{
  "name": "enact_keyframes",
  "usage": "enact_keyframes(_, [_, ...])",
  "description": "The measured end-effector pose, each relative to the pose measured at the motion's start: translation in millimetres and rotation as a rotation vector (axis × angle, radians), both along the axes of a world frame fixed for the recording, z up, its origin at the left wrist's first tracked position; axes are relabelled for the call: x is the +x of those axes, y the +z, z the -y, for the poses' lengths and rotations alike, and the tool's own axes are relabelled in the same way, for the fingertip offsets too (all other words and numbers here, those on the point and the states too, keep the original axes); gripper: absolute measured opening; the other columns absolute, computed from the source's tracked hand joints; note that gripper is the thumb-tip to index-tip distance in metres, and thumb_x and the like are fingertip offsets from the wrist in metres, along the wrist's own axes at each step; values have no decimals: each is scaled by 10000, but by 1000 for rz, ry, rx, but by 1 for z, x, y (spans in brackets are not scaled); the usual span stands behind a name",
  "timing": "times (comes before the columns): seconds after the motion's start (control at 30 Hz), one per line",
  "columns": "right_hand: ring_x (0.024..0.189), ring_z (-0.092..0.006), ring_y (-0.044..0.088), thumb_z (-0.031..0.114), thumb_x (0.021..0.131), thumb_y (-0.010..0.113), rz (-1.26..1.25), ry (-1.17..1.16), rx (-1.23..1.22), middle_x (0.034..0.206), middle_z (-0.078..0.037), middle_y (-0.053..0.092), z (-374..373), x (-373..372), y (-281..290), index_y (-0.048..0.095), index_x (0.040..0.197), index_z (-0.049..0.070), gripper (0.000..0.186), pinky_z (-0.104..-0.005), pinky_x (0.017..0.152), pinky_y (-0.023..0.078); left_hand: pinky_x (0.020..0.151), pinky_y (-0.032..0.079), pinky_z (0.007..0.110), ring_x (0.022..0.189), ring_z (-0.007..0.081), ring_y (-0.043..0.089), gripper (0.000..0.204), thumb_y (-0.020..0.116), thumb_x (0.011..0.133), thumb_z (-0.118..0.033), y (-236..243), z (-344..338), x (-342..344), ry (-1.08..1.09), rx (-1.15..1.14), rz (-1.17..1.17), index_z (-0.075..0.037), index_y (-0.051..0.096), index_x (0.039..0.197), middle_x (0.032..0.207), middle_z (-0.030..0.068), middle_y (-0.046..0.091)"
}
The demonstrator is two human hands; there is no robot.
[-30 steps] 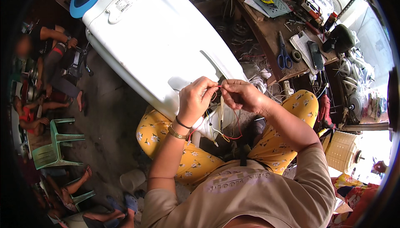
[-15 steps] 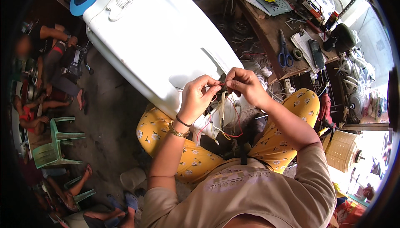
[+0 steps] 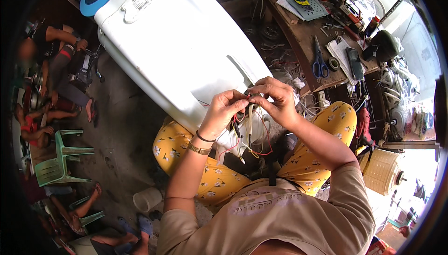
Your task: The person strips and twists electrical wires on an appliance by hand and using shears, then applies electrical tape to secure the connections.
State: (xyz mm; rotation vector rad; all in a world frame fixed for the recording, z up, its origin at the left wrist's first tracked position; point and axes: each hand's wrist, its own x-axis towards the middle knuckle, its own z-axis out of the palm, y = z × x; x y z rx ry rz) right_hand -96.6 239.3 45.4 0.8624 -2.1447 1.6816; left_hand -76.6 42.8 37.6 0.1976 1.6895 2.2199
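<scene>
dim, cluttered workshop, seen from above through a round fisheye view: a dark, stained floor [image 3: 116, 115] runs down the left side, where a green plastic chair [image 3: 56, 164] stands near several seated people, partly cut off by the shadowy rim. at upper right, a wooden bench [image 3: 301, 31] carries blue-handled scissors [image 3: 319, 66], a roll of tape [image 3: 330, 61], papers [image 3: 342, 50] and a dark phone [image 3: 354, 63]. below the bench, a red power tool [image 3: 365, 122] is near a cream ribbed tub [image 3: 382, 171].

a large white appliance body [image 3: 177, 50] with a blue-rimmed end lies slantwise across the upper middle, its lower end beside the knees of a person in yellow flowered trousers [image 3: 326, 129] and a tan shirt [image 3: 280, 222]. just beside that lower end, the person's two hands meet. the left hand [image 3: 224, 110], with a dark band and a gold-coloured watch [image 3: 199, 150] at its wrist, pinches a thin red wire [image 3: 248, 96] between thumb and forefinger. the right hand [image 3: 277, 99] is closed on it too, its fingertips right against the left's. loose wires [image 3: 239, 145] in red and yellow hang beneath the hands, between the knees.
</scene>
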Motion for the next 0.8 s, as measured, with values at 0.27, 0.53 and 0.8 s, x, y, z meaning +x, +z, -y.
enact_keyframes(0.27, [758,-117,622,38,801,768,184,92,-117,909,-72,693,4,-1,-12,717,953,10,163,-248,644,481,520,317,155,607,-7,442,105,670,922,-158,3,1,-1,-22,-9,41,-59,673,958,743,-52,593])
enact_keyframes(0.53, [842,-113,601,23,866,709,375,197,-236,926,-63,661,6,3,-13,696,925,1,64,-252,714,476,528,331,153,616,-6,467,132,684,922,-185,4,2,-3,-71,-4,100,-60,670,962,748,-54,600])
enact_keyframes(0.8, [972,-129,555,35,898,675,440,213,-376,1048,-61,572,13,4,-18,670,989,-11,102,-264,838,464,551,348,156,655,-6,488,156,689,922,-197,-3,-5,-7,13,-12,-47,-55,662,979,766,-56,607])
